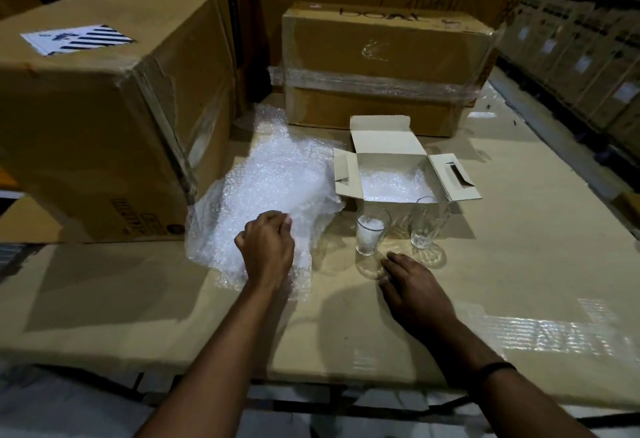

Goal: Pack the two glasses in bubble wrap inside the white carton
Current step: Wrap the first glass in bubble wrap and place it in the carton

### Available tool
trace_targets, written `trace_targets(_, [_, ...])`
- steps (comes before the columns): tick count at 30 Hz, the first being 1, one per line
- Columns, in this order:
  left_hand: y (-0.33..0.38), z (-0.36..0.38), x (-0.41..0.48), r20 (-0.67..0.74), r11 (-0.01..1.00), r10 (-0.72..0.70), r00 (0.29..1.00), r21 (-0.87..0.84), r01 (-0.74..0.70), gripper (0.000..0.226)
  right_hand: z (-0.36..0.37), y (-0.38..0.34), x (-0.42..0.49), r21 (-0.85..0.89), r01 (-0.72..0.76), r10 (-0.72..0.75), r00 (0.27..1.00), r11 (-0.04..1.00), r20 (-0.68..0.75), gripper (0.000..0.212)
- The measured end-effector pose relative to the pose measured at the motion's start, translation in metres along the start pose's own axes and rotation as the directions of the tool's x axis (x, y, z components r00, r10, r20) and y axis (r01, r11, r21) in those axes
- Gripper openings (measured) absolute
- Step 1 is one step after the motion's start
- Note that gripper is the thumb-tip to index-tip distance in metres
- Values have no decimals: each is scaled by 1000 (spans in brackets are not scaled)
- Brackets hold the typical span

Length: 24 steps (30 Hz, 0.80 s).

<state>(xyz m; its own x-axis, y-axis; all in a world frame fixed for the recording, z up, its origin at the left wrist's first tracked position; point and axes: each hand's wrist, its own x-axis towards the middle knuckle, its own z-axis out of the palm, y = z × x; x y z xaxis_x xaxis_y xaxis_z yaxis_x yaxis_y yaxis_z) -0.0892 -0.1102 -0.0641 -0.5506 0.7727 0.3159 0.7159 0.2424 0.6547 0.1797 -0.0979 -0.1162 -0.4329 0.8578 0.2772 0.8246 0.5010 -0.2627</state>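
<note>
The left hand (266, 247) lies on the near part of a crumpled bubble wrap sheet (273, 181), its fingers curled and thumb drawn against the forefinger, pinching a fold of the plastic. The sheet spreads over the worktop (519, 247) from near its middle back towards the far left, where it meets a large brown cardboard box (97, 119).

The right hand (415, 285) rests flat on the worktop with fingers straight and slightly spread, holding nothing. Its fingertips lie just beside the base of the stuffed glass (371, 231); whether they touch it cannot be told. A dark band (495, 368) circles that wrist.

Both glasses stand upright on the worktop, just in front of the white carton (391, 160). The stuffed glass, on the left, has a wad of bubble wrap inside it. The empty glass (429, 223) stands to its right, close to the carton's front wall.

The white carton sits open near the worktop's middle, all flaps folded outward, with a bubble wrap lining (394, 184) on its floor. Behind it, at the far edge, is a film-wrapped brown box (384, 67).
</note>
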Motion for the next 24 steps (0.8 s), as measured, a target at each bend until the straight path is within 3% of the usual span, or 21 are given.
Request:
trace_targets(4, [-1, -14, -15, -106, 979, 106, 989, -163, -122, 23, -7, -4, -3, 89, 20, -14, 997, 996, -70, 20])
trace_targets(6, [-6, -17, -30, -117, 959, 230, 966, -139, -245, 26, -18, -12, -7, 170, -111, 128, 988, 979, -91, 30])
trace_targets(7, [-10, -17, -38, -118, 945, 292, 949, -116, -305, 26, -26, -23, -7, 304, -240, 272, 960, 922, -64, 38])
trace_targets(9, [-19, -15, -52, -124, 908, 397, 909, -92, -409, 23, -35, -49, -1, 659, -425, 488, 867, 621, 99, 44])
trace_targets(10, [-22, -15, -57, -128, 885, 445, 886, -91, -457, 22, -36, -61, 5, 749, -460, 513, 837, 477, 187, 44])
trace_targets(12, [-28, -13, -65, -120, 834, 536, 836, -79, -546, 18, -32, -80, 23, 793, -505, 467, 823, 341, 323, 52])
trace_targets(13, [-31, -13, -67, -102, 813, 570, 815, -72, -577, 17, -29, -87, 32, 789, -514, 438, 827, 336, 352, 56])
trace_targets(15, [-34, -13, -69, -41, 805, 588, 807, -65, -590, 17, -23, -96, 48, 737, -512, 425, 842, 441, 331, 53])
trace_targets(20, [-33, -32, -48, 91, 940, 340, 936, -57, -336, 47, -19, -109, 68, 668, -408, 320, 911, 623, 259, 19])
trace_targets(22, [-29, -40, -27, 262, 976, 198, 944, -138, -166, 56, -23, -110, 71, 655, -367, 266, 930, 661, 253, 11])
trace_targets(24, [-26, -39, -7, 494, 987, 122, 861, -153, -52, 54, -29, -109, 69, 663, -321, 200, 946, 676, 254, 9])
